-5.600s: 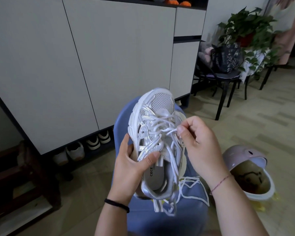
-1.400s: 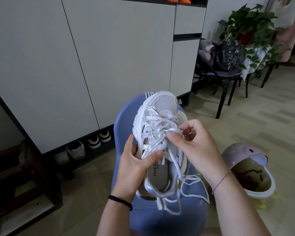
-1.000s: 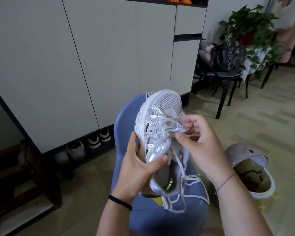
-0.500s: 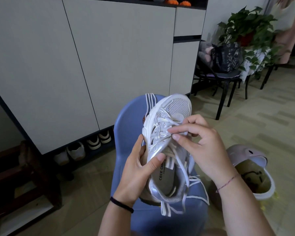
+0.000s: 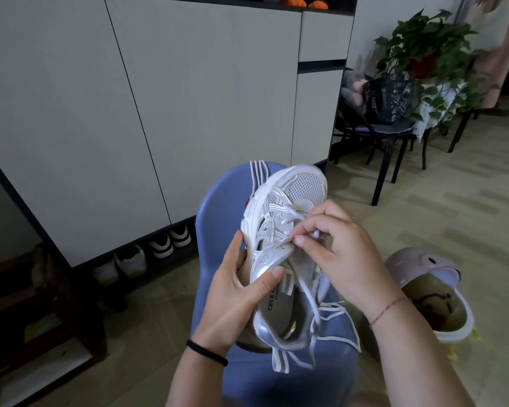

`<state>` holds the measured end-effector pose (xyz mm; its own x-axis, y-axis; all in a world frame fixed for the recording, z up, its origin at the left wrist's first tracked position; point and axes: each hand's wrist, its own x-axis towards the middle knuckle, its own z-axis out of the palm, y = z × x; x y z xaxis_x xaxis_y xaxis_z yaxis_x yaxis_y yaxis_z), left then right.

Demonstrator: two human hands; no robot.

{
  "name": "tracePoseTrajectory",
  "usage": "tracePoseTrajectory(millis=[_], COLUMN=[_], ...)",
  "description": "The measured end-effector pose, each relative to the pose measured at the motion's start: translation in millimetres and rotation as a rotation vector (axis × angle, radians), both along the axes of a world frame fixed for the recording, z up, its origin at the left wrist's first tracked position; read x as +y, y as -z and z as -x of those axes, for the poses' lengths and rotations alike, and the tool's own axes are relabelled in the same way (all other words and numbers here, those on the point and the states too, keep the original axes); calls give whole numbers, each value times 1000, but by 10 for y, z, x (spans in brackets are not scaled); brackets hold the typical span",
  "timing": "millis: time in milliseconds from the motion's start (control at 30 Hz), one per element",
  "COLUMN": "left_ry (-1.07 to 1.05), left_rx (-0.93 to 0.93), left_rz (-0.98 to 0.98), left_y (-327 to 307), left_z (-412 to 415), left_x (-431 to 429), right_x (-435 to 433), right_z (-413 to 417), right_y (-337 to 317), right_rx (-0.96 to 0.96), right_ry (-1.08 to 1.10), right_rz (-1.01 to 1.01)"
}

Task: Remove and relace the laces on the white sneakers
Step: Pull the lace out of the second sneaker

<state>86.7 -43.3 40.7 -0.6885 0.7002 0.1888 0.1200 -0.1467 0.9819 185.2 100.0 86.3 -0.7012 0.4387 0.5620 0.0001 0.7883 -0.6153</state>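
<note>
A white and silver sneaker (image 5: 279,227) is held up over a blue plastic stool (image 5: 227,201), toe pointing away from me. My left hand (image 5: 235,292) grips its left side near the collar, thumb across the upper. My right hand (image 5: 332,248) pinches the white lace (image 5: 287,214) at the eyelets in the middle of the lacing. Loose lace ends (image 5: 338,318) hang from the shoe and lie on the stool seat. A second lace or striped strap (image 5: 257,171) lies on the stool's far edge.
White cabinet doors (image 5: 188,98) stand behind the stool, with several shoes (image 5: 159,245) under them. A pink and white lidded bin (image 5: 432,292) sits open on the floor at my right. A black chair (image 5: 385,133) with a bag and a potted plant (image 5: 426,39) stand at the back right.
The sneaker has shifted slightly right and turned its left side toward me. My right hand has moved down the lacing and now pinches the lace at a lower eyelet.
</note>
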Motion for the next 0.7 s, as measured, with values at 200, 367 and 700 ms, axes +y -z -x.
tracePoseTrajectory(millis=[200,367,700], left_ry=[15,15,11], left_rx=[24,13,63], left_rz=[8,-9,27], left_y=[-28,-21,-7], left_z=[-22,-13,-10], left_x=[6,27,9], right_x=[30,26,-48], right_z=[-9,-11,-30], right_y=[47,73,-4], right_rx=[-1,118,-26], right_ry=[-62,-114,-48], right_rz=[124,391,224])
